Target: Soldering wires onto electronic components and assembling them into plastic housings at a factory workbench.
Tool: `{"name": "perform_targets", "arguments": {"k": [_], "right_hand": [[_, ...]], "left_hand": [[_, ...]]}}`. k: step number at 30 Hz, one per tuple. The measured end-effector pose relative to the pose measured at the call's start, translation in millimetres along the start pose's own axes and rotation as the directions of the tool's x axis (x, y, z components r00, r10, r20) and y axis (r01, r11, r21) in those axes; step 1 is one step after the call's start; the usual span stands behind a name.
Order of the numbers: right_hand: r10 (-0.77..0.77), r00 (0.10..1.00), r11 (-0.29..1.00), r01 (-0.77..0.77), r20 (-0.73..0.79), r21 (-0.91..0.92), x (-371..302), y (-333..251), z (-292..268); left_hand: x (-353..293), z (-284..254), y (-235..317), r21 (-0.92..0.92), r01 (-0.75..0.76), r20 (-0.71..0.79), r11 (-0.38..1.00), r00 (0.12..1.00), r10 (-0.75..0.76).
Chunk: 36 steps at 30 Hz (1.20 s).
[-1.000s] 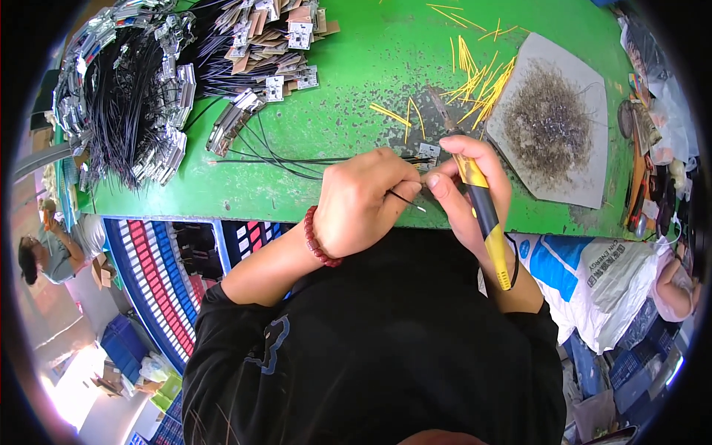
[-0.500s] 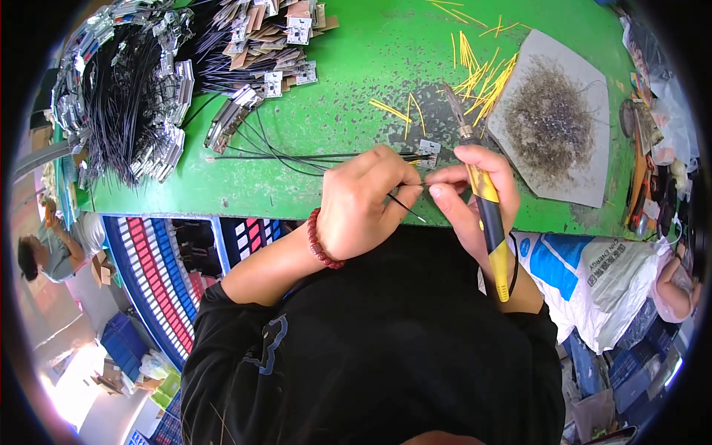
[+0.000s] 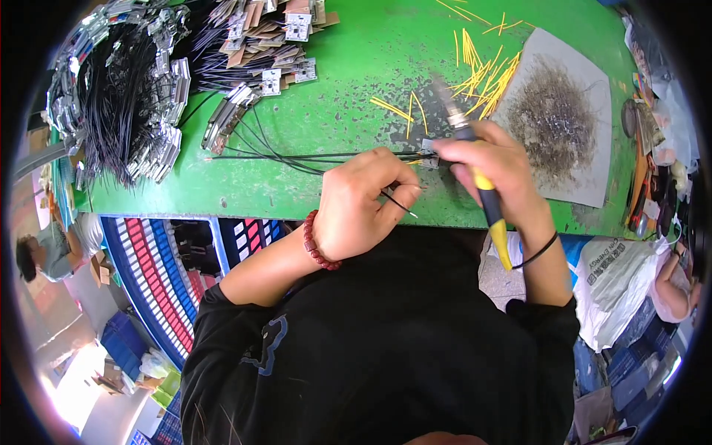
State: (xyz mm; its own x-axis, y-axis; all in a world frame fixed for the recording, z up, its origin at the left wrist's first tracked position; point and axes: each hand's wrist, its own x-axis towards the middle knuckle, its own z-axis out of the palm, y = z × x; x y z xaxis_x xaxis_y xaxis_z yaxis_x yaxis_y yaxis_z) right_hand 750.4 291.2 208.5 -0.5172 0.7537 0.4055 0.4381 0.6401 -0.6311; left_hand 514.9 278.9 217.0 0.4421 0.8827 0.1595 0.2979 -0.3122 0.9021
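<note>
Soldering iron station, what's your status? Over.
Left hand pinching black wire. Right hand gripping yellow-and-black soldering iron. Loose yellow strips lying near the iron.

Near the centre of the frame, the left hand (image 3: 357, 199) shows its back, its bent fingers (image 3: 400, 173) pinched at the tips. Just right of it and apart, the right hand (image 3: 498, 159) is curled in a grip, fingertips toward the left. The left forearm (image 3: 259, 268) slants up rightward; the right forearm (image 3: 547, 271) rises more steeply, leaning left.
</note>
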Motion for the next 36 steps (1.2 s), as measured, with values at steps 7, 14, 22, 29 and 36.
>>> {"name": "perform_targets", "arguments": {"k": [7,14,22,29,36], "right_hand": [[-0.053,0.985,0.978,0.084,0.165,-0.192,21.7,7.5,1.8],[0.153,0.957,0.931,-0.223,-0.245,-0.29,-4.6,-18.8,45.2],[0.443,0.812,0.895,-0.382,-0.381,0.229,-39.6,-18.1,28.0],[0.647,0.617,0.755,-0.438,-0.447,0.487,-96.6,-34.1,11.9],[0.662,0.491,0.734,-0.27,-0.566,0.623,-95.4,-29.4,9.6]], "left_hand": [[5.8,1.9,-1.5,0.097,-0.08,-0.019,0.992,0.996,0.082],[17.9,21.8,-19.8,0.21,-0.157,-0.019,0.965,0.986,0.165],[23.0,27.1,-22.1,0.268,-0.134,-0.02,0.954,0.989,0.144],[22.3,31.1,-20.1,0.321,-0.109,-0.03,0.941,0.992,0.125],[26.7,31.4,-18.2,0.367,-0.115,-0.013,0.923,0.992,0.128]]}}
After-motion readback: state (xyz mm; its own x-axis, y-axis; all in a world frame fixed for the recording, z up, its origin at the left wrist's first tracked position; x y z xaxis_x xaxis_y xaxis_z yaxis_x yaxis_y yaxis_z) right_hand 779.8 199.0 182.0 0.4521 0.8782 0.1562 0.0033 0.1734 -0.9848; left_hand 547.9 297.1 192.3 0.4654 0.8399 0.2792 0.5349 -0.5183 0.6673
